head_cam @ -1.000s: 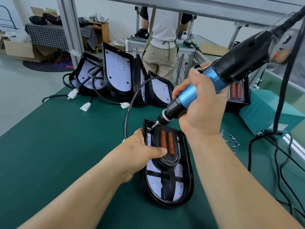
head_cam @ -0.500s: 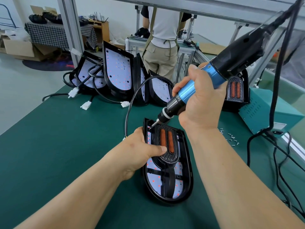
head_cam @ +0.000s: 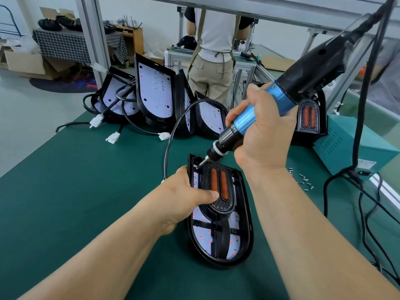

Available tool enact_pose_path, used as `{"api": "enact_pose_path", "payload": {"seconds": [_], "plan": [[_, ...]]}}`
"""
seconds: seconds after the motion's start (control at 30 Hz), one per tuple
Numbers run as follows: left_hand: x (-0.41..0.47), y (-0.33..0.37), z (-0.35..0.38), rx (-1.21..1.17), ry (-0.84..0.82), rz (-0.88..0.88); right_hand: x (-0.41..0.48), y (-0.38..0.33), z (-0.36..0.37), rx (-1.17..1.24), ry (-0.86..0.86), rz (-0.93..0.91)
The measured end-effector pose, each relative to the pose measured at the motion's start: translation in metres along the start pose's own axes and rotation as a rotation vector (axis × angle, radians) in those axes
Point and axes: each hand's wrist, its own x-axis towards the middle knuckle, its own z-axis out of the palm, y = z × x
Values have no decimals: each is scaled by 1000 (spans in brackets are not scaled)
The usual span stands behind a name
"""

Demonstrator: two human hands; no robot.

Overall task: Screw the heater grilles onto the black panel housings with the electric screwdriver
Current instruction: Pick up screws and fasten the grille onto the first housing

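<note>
Green counter [head_cam: 86, 191] carries a black housing [head_cam: 249, 234], lying flat with the grille [head_cam: 220, 204] seated in its far half. At the housing's left edge the left hand [head_cam: 184, 198] grips it, thumb pressed on the grille. The right hand [head_cam: 262, 135] has its fingers wrapped around the tilted screwdriver [head_cam: 249, 120], whose bit sits at the housing's far-left corner, seemingly on a screw. Loose screws [head_cam: 303, 180] lie right of the housing.

Head-worn view, forward-down, close over table [head_cam: 86, 191]

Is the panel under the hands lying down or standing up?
Lying down. The panel housing rests flat on the green table, inside facing up.
</note>
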Motion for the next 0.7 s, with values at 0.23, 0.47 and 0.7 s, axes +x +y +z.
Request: {"api": "enact_pose_path", "payload": {"seconds": [0.23, 0.47, 0.7], "plan": [[2, -4, -1, -36, -1, -16, 0, 2, -1, -58, 11, -9], [-1, 0, 1, -17, -7, -1, 0, 2, -3, -66, -5, 0], [-1, -2, 0, -13, -10, -18, -1, 1, -6, -9, -4, 0]]}}
